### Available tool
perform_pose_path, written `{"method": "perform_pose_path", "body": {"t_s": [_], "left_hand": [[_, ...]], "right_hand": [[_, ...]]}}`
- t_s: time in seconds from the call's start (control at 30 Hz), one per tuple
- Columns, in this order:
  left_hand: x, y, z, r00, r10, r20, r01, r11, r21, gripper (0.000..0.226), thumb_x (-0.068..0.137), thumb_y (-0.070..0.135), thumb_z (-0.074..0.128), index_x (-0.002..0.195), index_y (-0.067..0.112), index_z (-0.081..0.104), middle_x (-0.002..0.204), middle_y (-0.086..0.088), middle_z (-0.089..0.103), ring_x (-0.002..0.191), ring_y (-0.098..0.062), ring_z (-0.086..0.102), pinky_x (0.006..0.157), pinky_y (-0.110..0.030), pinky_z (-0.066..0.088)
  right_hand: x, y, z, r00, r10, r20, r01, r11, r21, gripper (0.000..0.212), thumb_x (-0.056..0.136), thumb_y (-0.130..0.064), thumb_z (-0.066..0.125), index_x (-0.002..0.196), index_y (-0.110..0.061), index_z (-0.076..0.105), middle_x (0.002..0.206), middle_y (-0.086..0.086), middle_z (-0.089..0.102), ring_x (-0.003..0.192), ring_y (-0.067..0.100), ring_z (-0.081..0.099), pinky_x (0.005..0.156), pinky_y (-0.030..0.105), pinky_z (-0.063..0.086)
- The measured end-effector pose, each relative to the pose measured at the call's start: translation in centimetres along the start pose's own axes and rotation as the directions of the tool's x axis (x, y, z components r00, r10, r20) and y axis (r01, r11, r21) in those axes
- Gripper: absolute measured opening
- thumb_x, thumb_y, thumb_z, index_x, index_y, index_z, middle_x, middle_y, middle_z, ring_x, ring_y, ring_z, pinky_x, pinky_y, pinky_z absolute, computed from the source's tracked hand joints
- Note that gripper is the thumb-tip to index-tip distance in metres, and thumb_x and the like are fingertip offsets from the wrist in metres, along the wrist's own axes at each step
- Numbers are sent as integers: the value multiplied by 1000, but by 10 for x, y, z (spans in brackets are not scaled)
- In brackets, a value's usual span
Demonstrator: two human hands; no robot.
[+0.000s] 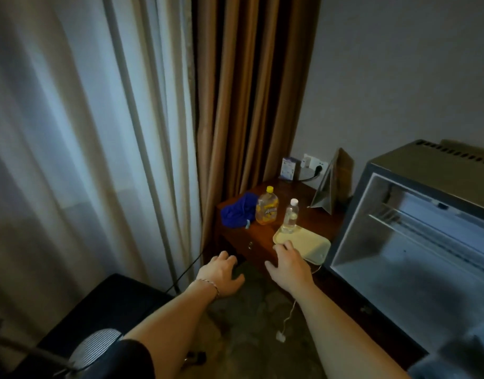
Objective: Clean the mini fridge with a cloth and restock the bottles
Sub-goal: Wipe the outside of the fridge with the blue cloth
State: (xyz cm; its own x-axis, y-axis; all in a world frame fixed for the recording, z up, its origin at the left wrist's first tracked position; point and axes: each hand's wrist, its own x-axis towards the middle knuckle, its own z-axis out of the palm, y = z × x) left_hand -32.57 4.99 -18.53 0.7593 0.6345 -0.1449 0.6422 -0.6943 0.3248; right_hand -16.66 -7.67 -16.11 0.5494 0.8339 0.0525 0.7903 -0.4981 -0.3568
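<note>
Reaching hands: left (221,272) open above floor | right (288,265) open at tray (314,248) edge | fridge (416,242) open

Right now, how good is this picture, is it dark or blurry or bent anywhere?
Head view: dim room; sheer curtain is the brightest area, glowing bluish; wide-angle bends the edges; bottom right corner is smeared with blur; yellow-capped bottle and clear bottle are soft but readable; open mini fridge interior is grainy.
</note>
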Motion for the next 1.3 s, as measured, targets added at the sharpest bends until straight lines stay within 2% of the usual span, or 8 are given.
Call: {"method": "perform_pose_path", "body": {"t_s": [0.13,0.3,0.47,0.6,0.8,1.0,1.17,1.3], "left_hand": [[33,-21,-6,998,-45,-31,45,999,4,52,91,56,50,134,27,46,126,2,45,112,-17,50,88,-35,52],[74,-41,-7,998,-70,-4,71,997,16,50,89,57,51,130,28,48,123,3,45,108,-16,50,86,-36,53],[134,-57,-17,998,-67,-22,67,998,5,50,91,55,52,133,28,46,126,3,45,110,-16,50,85,-31,50],[197,-76,-28,998,-51,-25,51,998,-26,49,91,56,50,131,29,46,123,4,44,107,-17,52,87,-37,53],[280,-108,-33,999,-32,-4,32,999,-23,51,89,59,48,131,29,44,125,3,43,109,-17,51,88,-38,53],[323,-139,-25,996,-93,10,94,994,-61,55,89,59,47,133,26,44,130,0,43,116,-21,49,92,-39,52],[355,-153,-7,986,-169,-10,168,983,-74,55,89,59,46,133,26,44,130,0,42,112,-19,50,88,-38,53],[374,-155,11,978,-207,4,207,976,-70,56,89,61,45,134,28,43,132,0,42,114,-20,51,90,-39,53]], "right_hand": [[44,2,11,999,-49,25,50,998,-41,42,96,-42,59,132,-21,50,131,-1,45,115,15,52,88,27,50],[85,2,26,996,-82,41,84,995,-45,43,95,-44,60,131,-21,50,131,-1,44,114,15,53,87,28,52],[142,3,38,996,-67,52,71,996,-61,44,94,-46,60,130,-21,50,130,-1,45,115,17,52,89,31,52],[205,-1,47,996,-48,76,53,996,-71,52,95,-47,59,138,-21,47,138,0,41,126,22,45,95,37,50],[290,-10,75,992,-15,123,25,996,-82,59,95,-47,57,145,-20,41,149,5,34,138,26,36,106,42,44],[348,-12,106,975,-40,218,64,992,-106,64,96,-47,57,149,-19,35,158,7,25,143,31,28,112,46,36],[393,-3,129,959,-90,268,121,988,-100,72,96,-47,57,154,-19,26,163,8,14,147,31,20,115,48,28],[426,9,150,957,-87,277,115,989,-89,82,93,-51,61,156,-16,22,165,11,9,150,34,14,116,48,30]]}}
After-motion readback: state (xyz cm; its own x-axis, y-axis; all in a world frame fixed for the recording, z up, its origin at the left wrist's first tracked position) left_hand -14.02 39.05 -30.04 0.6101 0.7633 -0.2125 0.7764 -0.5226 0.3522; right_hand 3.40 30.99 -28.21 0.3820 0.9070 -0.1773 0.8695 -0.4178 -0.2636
